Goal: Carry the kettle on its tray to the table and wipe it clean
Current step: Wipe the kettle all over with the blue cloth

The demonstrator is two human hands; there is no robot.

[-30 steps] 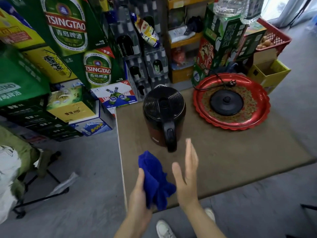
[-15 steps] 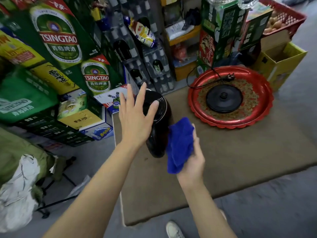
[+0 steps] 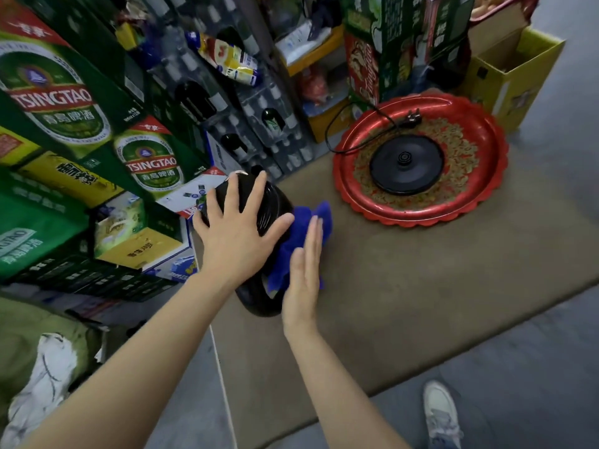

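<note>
A black kettle (image 3: 274, 207) stands on the brown table (image 3: 389, 286) near its left edge. My left hand (image 3: 238, 228) lies flat on the kettle's lid with fingers spread. My right hand (image 3: 303, 270) presses a blue cloth (image 3: 306, 228) against the kettle's right side with fingers held straight. To the right on the table sits the red round tray (image 3: 356, 196) holding the kettle's black base (image 3: 406, 165) and its cord with plug (image 3: 411, 119).
Green beer cartons (image 3: 55, 102) and crates of bottles (image 3: 259, 131) are stacked left of and behind the table. A yellow open box (image 3: 515, 76) stands at the far right. My shoe (image 3: 442, 413) is on the grey floor below the table's near edge.
The blue cloth passed from my left hand to my right. My left hand rose and came down onto the kettle's lid; my right hand moved the cloth against the kettle's side.
</note>
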